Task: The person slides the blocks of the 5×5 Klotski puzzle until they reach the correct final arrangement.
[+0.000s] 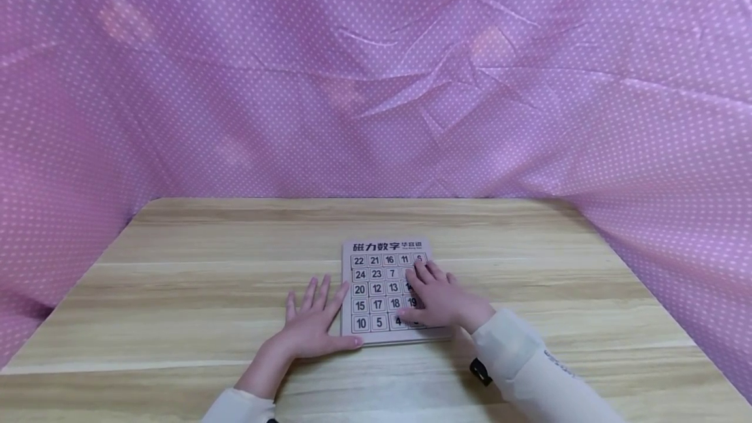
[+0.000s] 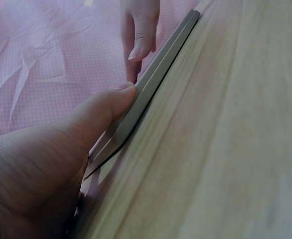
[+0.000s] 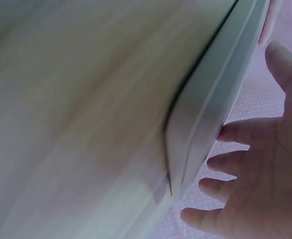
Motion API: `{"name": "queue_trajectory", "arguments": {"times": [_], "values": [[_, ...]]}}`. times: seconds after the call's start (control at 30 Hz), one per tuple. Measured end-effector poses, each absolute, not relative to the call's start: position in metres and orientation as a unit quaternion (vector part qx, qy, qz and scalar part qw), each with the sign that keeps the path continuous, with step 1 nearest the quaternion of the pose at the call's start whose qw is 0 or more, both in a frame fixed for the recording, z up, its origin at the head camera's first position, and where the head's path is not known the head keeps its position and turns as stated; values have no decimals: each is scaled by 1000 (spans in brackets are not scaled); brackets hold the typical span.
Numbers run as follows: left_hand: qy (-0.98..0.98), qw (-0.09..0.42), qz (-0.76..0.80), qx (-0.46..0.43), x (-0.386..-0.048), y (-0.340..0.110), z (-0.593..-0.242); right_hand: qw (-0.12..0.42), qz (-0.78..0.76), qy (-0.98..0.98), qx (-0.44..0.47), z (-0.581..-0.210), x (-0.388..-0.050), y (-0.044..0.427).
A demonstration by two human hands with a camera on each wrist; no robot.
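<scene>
A flat number board (image 1: 346, 338) with rows of numbered square tiles lies on the wooden table. Beside its left edge, my left hand (image 1: 311, 331) has its fingers spread, the thumb touching the lower left corner; the left wrist view shows that thumb on the edge of the board (image 2: 146, 89). My right hand (image 1: 437, 299) is over the right part of the tiles, fingers spread and covering several of them. In the right wrist view the right hand (image 3: 265, 164) shows straight fingers at the face of the board (image 3: 201, 124). A gap shows right of tile 7.
The light wooden table (image 1: 205, 266) extends around the board. Pink dotted cloth (image 1: 376, 83) hangs behind the table and along both sides. A black band (image 1: 480, 371) shows at the right wrist.
</scene>
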State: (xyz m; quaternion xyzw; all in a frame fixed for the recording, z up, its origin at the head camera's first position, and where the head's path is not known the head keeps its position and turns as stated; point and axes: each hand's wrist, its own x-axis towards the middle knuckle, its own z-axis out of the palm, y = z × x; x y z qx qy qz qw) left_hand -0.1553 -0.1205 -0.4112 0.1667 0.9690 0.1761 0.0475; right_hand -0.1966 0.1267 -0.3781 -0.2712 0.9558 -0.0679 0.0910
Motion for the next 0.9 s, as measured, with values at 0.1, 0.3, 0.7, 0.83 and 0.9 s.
{"name": "queue_trajectory", "arguments": {"times": [0.1,0.3,0.7,0.83,0.9], "values": [[968,47,178,168,-154,-119,-411,92,-65,955,-275,-378,-197,124],[969,49,178,166,-152,-117,-411,93,-73,956,-267,-377,-194,132],[970,46,176,160,-150,-114,-410,116,-99,942,-298,-372,-146,166],[970,45,176,161,-149,-115,-410,120,-99,937,-312,-374,-134,170],[970,46,177,161,-149,-114,-410,120,-97,937,-314,-375,-132,171]]}}
